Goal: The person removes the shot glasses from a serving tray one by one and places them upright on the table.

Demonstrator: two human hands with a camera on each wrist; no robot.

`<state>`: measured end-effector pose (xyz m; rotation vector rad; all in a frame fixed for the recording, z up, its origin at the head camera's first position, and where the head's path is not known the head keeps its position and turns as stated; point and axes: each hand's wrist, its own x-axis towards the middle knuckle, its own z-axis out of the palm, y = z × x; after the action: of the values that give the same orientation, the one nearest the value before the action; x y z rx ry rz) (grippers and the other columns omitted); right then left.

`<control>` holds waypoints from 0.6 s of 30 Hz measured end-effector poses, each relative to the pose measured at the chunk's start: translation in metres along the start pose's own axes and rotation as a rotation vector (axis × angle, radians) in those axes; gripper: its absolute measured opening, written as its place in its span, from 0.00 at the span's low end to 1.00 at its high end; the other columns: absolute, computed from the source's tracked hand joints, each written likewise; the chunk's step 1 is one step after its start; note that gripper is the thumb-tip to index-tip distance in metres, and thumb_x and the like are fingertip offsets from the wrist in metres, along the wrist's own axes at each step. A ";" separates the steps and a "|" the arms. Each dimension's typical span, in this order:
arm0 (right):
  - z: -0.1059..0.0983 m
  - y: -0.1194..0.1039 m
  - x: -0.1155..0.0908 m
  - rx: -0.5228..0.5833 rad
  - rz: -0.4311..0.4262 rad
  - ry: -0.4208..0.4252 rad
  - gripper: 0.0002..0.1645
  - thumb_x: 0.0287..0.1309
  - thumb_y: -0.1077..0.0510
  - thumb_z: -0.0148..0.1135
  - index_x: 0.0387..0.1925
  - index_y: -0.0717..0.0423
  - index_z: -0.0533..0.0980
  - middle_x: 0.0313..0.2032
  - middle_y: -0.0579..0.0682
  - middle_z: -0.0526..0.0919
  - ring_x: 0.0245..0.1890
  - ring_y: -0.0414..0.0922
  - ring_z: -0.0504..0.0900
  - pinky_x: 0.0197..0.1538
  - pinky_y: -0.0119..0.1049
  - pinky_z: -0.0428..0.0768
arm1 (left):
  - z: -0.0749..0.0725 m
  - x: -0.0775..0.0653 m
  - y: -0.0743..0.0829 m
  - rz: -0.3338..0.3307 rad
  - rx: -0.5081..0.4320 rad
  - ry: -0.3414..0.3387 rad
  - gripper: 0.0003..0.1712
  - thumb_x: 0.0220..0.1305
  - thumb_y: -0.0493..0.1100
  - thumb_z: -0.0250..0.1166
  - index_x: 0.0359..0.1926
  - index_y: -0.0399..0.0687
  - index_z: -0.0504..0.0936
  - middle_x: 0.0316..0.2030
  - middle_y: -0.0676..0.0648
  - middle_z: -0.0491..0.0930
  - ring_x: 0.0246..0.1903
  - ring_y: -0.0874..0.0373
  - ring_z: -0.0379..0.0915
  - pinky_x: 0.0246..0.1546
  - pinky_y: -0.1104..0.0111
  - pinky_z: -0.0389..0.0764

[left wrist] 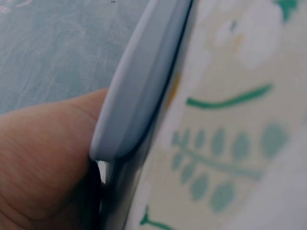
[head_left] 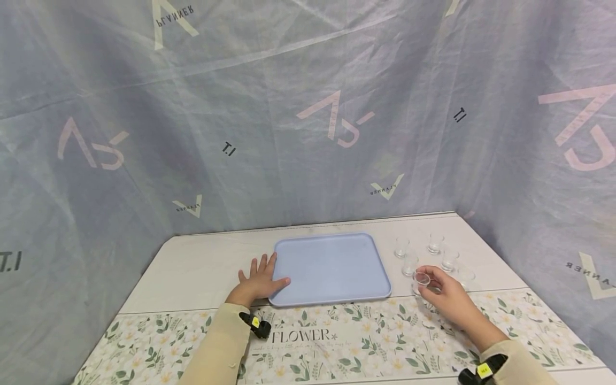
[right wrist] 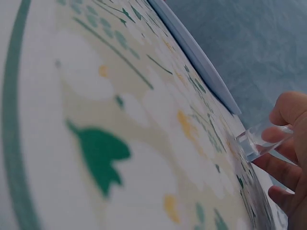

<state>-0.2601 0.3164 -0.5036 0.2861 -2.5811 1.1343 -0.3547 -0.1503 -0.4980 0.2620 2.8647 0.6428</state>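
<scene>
A pale blue rectangular tray (head_left: pixel 332 267) lies flat on the table. My left hand (head_left: pixel 259 282) rests at its left edge with fingers spread, the thumb over the rim. The left wrist view shows that hand (left wrist: pixel 48 153) against the tray's side (left wrist: pixel 139 86). To the right of the tray, my right hand (head_left: pixel 444 291) holds a small clear glass (head_left: pixel 422 279) between thumb and fingers. In the right wrist view the glass (right wrist: pixel 254 141) is close to the tabletop; whether its base touches is hard to tell.
Several more clear glasses stand behind and beside the right hand, among them one glass (head_left: pixel 401 247) near the tray and another glass (head_left: pixel 435 244) farther back. A flower-printed cloth (head_left: pixel 332 342) covers the table's front. Grey-blue curtains (head_left: pixel 289 133) enclose the back and sides.
</scene>
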 end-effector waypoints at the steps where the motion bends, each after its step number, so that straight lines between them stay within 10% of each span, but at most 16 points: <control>1: 0.000 0.000 0.000 -0.001 -0.007 0.002 0.21 0.62 0.67 0.65 0.57 0.61 0.75 0.50 0.56 0.84 0.52 0.58 0.83 0.51 0.24 0.78 | 0.001 0.001 -0.001 0.004 -0.008 0.006 0.58 0.66 0.73 0.56 0.82 0.47 0.44 0.79 0.34 0.38 0.77 0.33 0.23 0.65 0.29 0.22; 10: -0.004 -0.002 -0.001 0.039 -0.035 -0.039 0.23 0.64 0.65 0.66 0.60 0.62 0.72 0.53 0.59 0.82 0.54 0.61 0.81 0.51 0.29 0.80 | 0.004 0.007 -0.007 -0.002 0.014 -0.003 0.58 0.66 0.73 0.55 0.82 0.50 0.40 0.80 0.36 0.35 0.77 0.36 0.21 0.66 0.31 0.21; 18: -0.023 -0.026 0.008 -0.028 -0.102 -0.021 0.30 0.68 0.58 0.65 0.66 0.62 0.67 0.54 0.59 0.80 0.54 0.61 0.80 0.51 0.56 0.80 | -0.011 -0.008 0.002 -0.010 -0.041 0.026 0.52 0.72 0.68 0.53 0.81 0.44 0.45 0.79 0.31 0.41 0.77 0.32 0.27 0.67 0.29 0.30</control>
<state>-0.2553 0.3158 -0.4685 0.4201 -2.5669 1.0638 -0.3493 -0.1543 -0.4858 0.2347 2.8724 0.7074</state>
